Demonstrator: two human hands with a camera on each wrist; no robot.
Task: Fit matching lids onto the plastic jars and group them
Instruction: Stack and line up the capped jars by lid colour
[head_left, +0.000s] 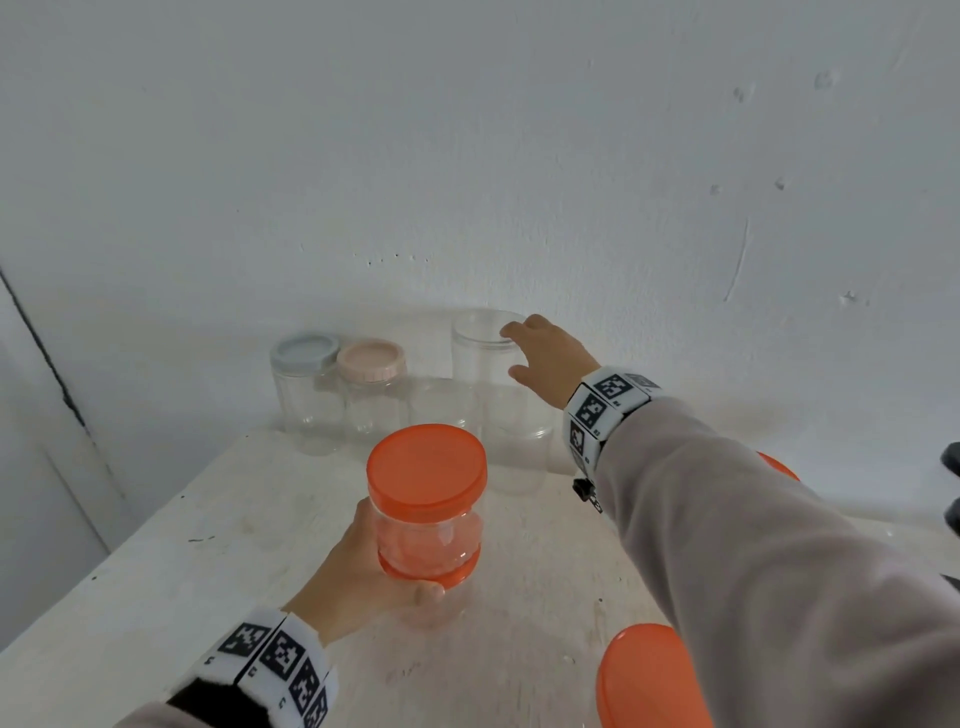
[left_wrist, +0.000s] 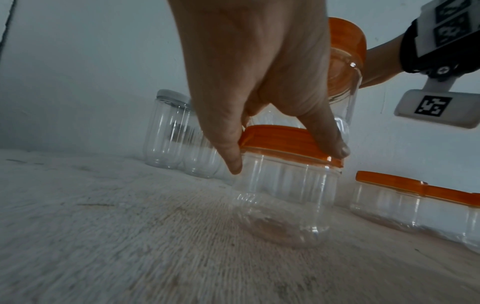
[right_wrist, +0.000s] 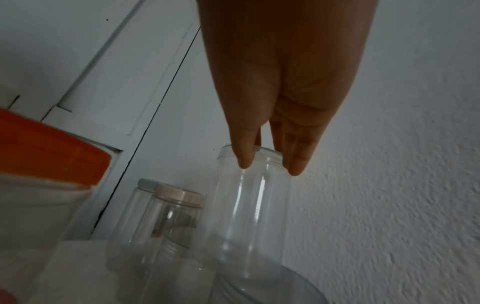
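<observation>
My left hand (head_left: 363, 561) grips a stack of two clear jars near the table's middle. The upper jar (head_left: 428, 525) carries an orange lid (head_left: 426, 462) and stands on the orange lid (left_wrist: 285, 139) of the lower jar (left_wrist: 283, 197). Thumb and fingers (left_wrist: 335, 142) clamp that lower lid's edge. My right hand (head_left: 514, 351) reaches to the back wall. Its spread, fairly straight fingers (right_wrist: 296, 164) sit at the rim of a tall lidless clear jar (head_left: 480, 364), touching its top right edge without wrapping round it.
A grey-lidded jar (head_left: 306, 353) and a pink-lidded jar (head_left: 370, 361) stand at the back left. Lower lidless jars (head_left: 519, 452) sit before the tall one. More orange-lidded jars (left_wrist: 389, 183) stand to the right, one lid (head_left: 649, 675) close below me. The white table (head_left: 208, 545) ends left.
</observation>
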